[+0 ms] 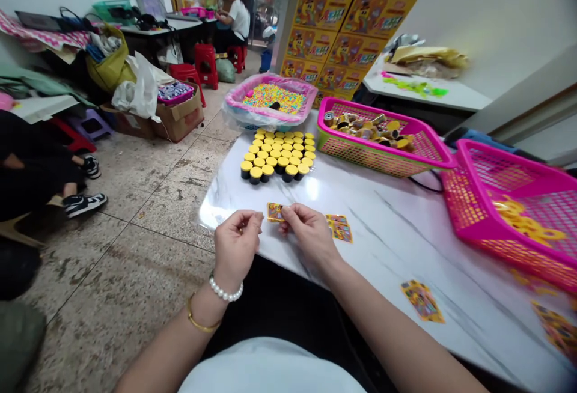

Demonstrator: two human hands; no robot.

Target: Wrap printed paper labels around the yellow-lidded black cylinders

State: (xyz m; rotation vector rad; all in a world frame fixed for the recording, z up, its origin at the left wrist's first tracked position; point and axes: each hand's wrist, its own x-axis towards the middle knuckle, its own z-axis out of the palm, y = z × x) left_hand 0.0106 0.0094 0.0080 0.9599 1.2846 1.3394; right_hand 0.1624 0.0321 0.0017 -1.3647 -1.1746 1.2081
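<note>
Between the thumb and fingers of my right hand (pixel 309 231) is a small printed label (pixel 274 212), yellow and brown. My left hand (pixel 237 240) is pinched closed just left of it, apart from the label; whatever it may hold is too small to make out. More printed labels (pixel 341 229) lie on the table under and beside my right hand. Another stack of labels (pixel 422 301) rests farther right. Beyond my hands stand rows of small black jars with yellow lids (pixel 282 154).
A lined basin (pixel 232 101) of colourful pellets stands behind the jars. Right of it, a pink-green basket (pixel 383 161) holds yellow-wrapped pieces. Another pink basket (pixel 469 201) contains yellow rings. Stacked yellow cartons (pixel 336 44) rise behind. A seated person (pixel 237 17) works at the back.
</note>
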